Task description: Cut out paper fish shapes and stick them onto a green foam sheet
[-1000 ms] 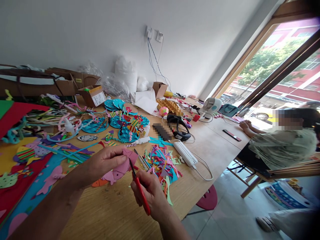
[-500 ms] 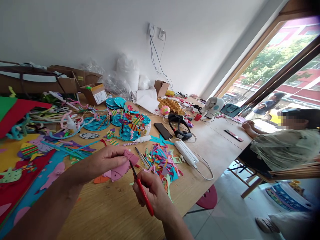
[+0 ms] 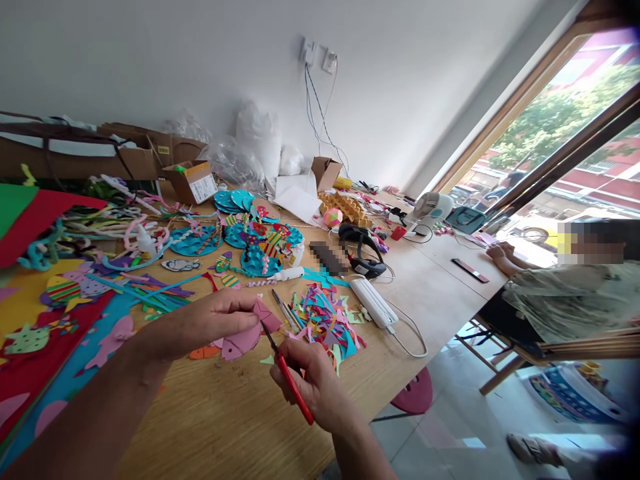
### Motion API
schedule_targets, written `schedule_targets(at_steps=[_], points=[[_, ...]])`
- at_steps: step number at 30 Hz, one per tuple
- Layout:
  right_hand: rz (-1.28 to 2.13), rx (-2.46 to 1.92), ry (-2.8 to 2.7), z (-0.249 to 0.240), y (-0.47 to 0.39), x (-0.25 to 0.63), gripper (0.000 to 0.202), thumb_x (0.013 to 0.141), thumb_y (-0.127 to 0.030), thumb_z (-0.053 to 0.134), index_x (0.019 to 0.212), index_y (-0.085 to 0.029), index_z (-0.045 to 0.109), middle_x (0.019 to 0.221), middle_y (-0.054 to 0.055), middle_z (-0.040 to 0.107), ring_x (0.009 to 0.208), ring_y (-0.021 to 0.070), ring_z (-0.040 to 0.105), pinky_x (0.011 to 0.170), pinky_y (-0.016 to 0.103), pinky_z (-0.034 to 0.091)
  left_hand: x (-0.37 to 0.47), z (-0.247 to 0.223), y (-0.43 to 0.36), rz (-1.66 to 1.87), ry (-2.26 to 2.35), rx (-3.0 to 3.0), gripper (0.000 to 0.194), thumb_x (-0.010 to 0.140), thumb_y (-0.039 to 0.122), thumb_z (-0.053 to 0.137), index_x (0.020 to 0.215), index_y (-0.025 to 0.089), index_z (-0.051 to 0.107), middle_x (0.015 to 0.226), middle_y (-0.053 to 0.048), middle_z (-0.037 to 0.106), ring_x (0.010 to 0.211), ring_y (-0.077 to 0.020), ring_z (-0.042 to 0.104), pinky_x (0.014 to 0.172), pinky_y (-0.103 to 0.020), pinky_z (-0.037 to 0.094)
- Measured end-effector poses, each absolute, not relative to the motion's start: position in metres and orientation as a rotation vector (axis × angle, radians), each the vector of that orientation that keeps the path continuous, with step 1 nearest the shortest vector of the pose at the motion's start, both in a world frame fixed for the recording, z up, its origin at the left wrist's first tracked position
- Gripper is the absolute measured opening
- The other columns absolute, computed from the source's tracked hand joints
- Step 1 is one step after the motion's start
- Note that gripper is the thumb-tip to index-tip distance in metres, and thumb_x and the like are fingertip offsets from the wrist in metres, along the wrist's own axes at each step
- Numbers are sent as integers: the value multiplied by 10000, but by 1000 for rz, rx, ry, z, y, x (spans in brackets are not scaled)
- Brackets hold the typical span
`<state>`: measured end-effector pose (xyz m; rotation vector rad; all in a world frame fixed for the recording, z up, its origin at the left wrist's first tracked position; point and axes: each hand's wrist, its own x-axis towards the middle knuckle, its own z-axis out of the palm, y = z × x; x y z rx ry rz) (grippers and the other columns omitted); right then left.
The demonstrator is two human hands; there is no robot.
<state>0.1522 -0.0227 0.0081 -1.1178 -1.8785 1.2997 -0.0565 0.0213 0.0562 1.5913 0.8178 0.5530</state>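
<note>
Your L hand [image 3: 229, 317] pinches pink paper [image 3: 267, 314] btwn thumb & fingers; your R hand [image 3: 313, 379] wraps round red scissors [image 3: 288, 375], blades at the paper, nr scrap pile [image 3: 326, 319].

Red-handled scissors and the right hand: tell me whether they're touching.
Touching. The head view shows the right hand wrapped around the red-handled scissors at the handles, the blades pointing away from it.
</note>
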Motion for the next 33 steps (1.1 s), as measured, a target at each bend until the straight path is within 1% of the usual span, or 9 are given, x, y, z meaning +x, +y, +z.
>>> schedule_targets(at_steps=[6, 8, 11, 15, 20, 26, 30, 33], points=[[1291, -1119, -1888, 6, -22, 152, 317, 860, -342, 545, 624, -201, 386, 535, -61, 361, 480, 71, 324, 440, 198, 233, -55, 54, 21, 556, 837, 1570, 231, 833, 294, 490, 925, 212, 686, 627, 34, 611, 496, -97, 465, 447, -174, 335], [1290, -1125, -1881, 4, -22, 152, 306, 854, -320, 551, 626, -201, 386, 542, -60, 364, 480, 70, 328, 438, 195, 236, -55, 54, 21, 567, 847, 1575, 230, 840, 294, 480, 906, 213, 685, 649, 29, 625, 521, -106, 495, 467, -179, 354], [1279, -1131, -1878, 3, -22, 152, 301, 849, -324, 567, 634, -201, 396, 544, -60, 371, 481, 71, 333, 435, 192, 240, -54, 54, 21, 597, 877, 1598, 254, 848, 326, 465, 869, 205, 688, 693, 13, 646, 589, -135, 557, 505, -194, 390], [1298, -1118, -1863, 4, -22, 151, 305, 854, -324, 561, 631, -201, 394, 544, -60, 371, 484, 72, 338, 441, 195, 246, -54, 54, 20, 587, 866, 1576, 254, 845, 350, 478, 899, 211, 683, 621, 28, 619, 511, -117, 509, 472, -192, 368], [1318, -1108, -1864, 4, -22, 151, 305, 856, -309, 554, 628, -204, 381, 531, -64, 362, 483, 74, 333, 445, 199, 243, -54, 55, 19, 613, 870, 1553, 255, 819, 331, 488, 887, 200, 695, 679, 3, 639, 571, -139, 572, 496, -201, 394], [1309, -1114, -1881, 4, -22, 152, 339, 860, -384, 564, 633, -204, 386, 542, -62, 373, 485, 75, 326, 449, 206, 232, -53, 58, 19, 597, 855, 1545, 269, 819, 336, 476, 894, 187, 687, 597, 1, 627, 502, -124, 519, 456, -192, 366], [1271, -1123, -1918, 6, -21, 153, 351, 867, -391, 557, 626, -205, 383, 535, -65, 358, 488, 78, 305, 454, 217, 215, -55, 54, 21, 565, 865, 1572, 279, 832, 342, 463, 908, 185, 681, 644, -6, 644, 504, -119, 506, 455, -191, 360], [1170, -1141, -1977, 9, -21, 153, 363, 860, -385, 573, 613, -200, 382, 536, -68, 341, 507, 81, 290, 471, 219, 217, -56, 52, 22, 547, 876, 1582, 256, 829, 324, 472, 916, 202, 680, 657, 8, 645, 506, -114, 503, 455, -185, 350]])
